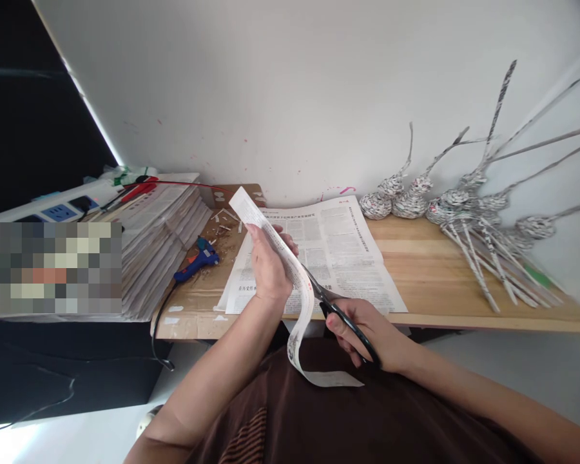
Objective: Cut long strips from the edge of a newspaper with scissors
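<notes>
My left hand (270, 264) is closed on a long, narrow newspaper strip (299, 341), whose upper end rises past the thumb. Its lower part curls down in front of my brown clothing. My right hand (367, 332) grips a pair of black-handled scissors (350, 322). The scissor blades point up and left, meeting the edge of the strip; I cannot tell how far apart they are. Beneath both hands, printed newspaper sheets (338, 241) lie flat on the table.
On the wooden table (415, 251), several woven newspaper gourd shapes (410, 205) and rolled paper sticks (473, 270) stand at the right. To the left are a blue glue gun (198, 261) on cardboard (188, 309), a tall newspaper stack (159, 251) and a power strip (67, 209).
</notes>
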`<act>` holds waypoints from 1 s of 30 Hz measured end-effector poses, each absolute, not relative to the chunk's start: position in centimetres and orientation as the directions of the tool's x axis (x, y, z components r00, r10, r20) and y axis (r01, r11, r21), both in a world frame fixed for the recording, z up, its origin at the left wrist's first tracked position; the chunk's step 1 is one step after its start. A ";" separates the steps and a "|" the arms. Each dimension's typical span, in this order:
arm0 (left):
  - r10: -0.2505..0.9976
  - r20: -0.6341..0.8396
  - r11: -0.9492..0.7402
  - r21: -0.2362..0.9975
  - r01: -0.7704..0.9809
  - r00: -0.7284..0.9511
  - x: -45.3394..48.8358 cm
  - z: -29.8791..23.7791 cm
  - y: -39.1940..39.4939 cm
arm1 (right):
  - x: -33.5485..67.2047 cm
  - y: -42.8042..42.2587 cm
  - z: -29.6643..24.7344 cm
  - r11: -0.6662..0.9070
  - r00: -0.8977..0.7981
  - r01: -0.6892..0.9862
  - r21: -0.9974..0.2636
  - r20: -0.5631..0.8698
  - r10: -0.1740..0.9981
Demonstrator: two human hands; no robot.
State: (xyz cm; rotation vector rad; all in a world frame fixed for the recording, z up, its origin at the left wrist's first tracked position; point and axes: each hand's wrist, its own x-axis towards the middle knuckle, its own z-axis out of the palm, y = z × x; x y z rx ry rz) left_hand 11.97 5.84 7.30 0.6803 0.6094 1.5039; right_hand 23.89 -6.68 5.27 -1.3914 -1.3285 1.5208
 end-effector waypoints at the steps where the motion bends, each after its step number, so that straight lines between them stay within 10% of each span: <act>1: 0.998 0.061 -0.060 0.729 -0.682 -0.022 11.8 7.5 6.2 | 24.0 -6.7 5.3 -0.254 -0.208 0.157 -0.955 -0.283 0.936; 16: 0.964 0.217 -0.263 0.855 -0.446 -0.152 12.9 6.8 5.8 | 23.0 -5.8 5.8 0.072 -0.334 0.190 -0.979 0.005 0.943; 30: 0.965 0.214 -0.260 0.863 -0.432 -0.153 12.4 6.9 5.5 | 22.0 -6.1 5.0 -0.115 -0.238 0.044 -0.992 -0.122 0.964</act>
